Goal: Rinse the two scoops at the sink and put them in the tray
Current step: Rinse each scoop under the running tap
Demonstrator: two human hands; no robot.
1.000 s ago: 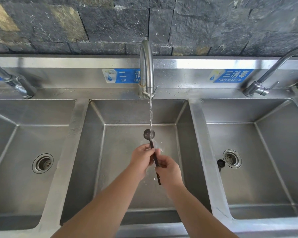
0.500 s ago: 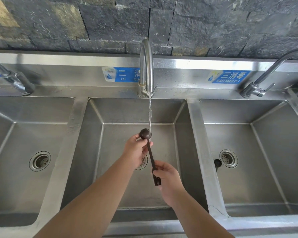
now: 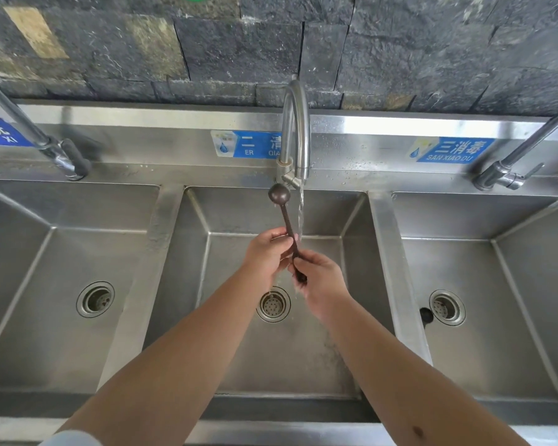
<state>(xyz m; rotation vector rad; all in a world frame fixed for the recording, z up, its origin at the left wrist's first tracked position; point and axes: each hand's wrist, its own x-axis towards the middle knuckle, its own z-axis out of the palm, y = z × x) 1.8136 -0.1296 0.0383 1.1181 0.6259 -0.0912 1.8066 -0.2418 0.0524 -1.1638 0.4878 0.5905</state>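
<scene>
A dark brown long-handled scoop (image 3: 284, 217) stands nearly upright over the middle sink basin (image 3: 351, 220), its round bowl up beside the faucet spout (image 3: 295, 130). Water runs from the spout in a thin stream just right of the handle. My right hand (image 3: 322, 281) grips the lower end of the handle. My left hand (image 3: 268, 252) is wrapped around the middle of the handle, fingers curled on it. A second dark scoop (image 3: 426, 315) lies in the right basin beside its drain. No tray is in view.
Three steel basins sit side by side, each with a drain: left (image 3: 95, 299), middle (image 3: 273, 304), right (image 3: 446, 307). Other faucets stand at far left (image 3: 62, 156) and far right (image 3: 503, 175). A dark stone wall rises behind the steel backsplash.
The scoop has risen: its bowl went from under the stream, low in the basin, up beside the spout. My left hand slid from the bowl down to the handle.
</scene>
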